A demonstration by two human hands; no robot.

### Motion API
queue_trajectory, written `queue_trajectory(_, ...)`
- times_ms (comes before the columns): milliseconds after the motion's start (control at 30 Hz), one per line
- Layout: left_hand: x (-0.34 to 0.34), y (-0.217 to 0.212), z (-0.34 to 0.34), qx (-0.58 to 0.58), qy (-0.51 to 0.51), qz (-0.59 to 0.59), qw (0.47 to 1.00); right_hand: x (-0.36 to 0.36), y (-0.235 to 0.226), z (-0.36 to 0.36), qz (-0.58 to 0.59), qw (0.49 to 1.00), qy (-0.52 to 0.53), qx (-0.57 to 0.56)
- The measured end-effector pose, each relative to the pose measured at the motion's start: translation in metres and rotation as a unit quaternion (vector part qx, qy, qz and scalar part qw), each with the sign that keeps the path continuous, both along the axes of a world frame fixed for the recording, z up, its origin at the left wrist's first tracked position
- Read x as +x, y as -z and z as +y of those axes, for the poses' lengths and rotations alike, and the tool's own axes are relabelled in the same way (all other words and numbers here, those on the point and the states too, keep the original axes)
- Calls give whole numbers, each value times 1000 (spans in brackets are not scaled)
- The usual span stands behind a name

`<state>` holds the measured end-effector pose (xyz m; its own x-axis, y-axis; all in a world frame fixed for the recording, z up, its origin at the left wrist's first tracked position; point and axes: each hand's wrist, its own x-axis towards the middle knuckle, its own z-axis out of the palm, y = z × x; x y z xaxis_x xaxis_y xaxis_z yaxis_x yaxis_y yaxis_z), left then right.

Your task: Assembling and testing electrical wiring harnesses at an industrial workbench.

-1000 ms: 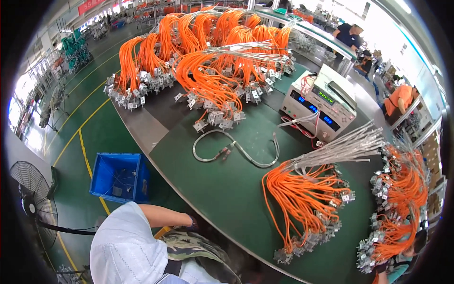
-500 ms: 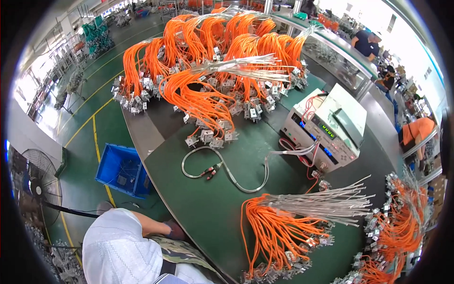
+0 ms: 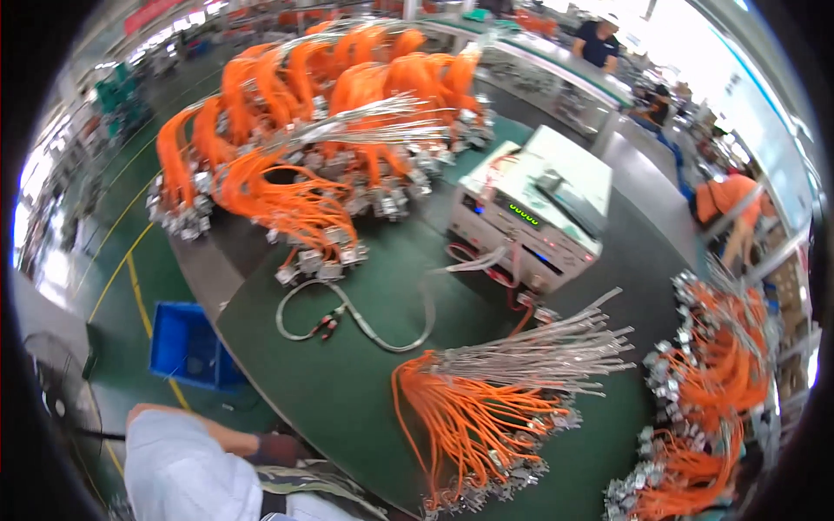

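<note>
Neither of my hands is in view. On the green table top [image 3: 339,417] nearest me lies a fanned bundle of orange cables [image 3: 452,425], with bare silvery ends to the right and metal connectors toward the front. Left of it, a grey test lead [image 3: 380,344] loops across the surface and ends in small red and black clips [image 3: 327,325]. The lead runs to a pale bench tester [image 3: 543,195] with lit green digits. At the table's far left, many more orange cable bundles [image 3: 287,113] are heaped, their metal connectors hanging toward me.
My white clothing [image 3: 187,469] shows at lower left beside the curved table edge. A blue bin [image 3: 195,352] stands on the floor there, near a fan [image 3: 56,404]. More orange cables [image 3: 721,382] lie at the right. Other people work beyond, one in orange [image 3: 730,204].
The whole view has swung to the right, so the table's contents appear farther left. The cables, lead and tester keep their places relative to one another.
</note>
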<state>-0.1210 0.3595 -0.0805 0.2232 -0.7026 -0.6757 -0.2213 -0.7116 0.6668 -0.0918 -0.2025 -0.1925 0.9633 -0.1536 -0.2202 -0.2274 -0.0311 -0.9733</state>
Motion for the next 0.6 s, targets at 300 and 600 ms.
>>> queue_trajectory(300,38,139,164,-93,7,-66,993,-81,68,-17,-13,991,132,-22)
queue_trajectory(600,25,70,126,251,207,-185,928,-162,93,62,-27,975,216,-36)
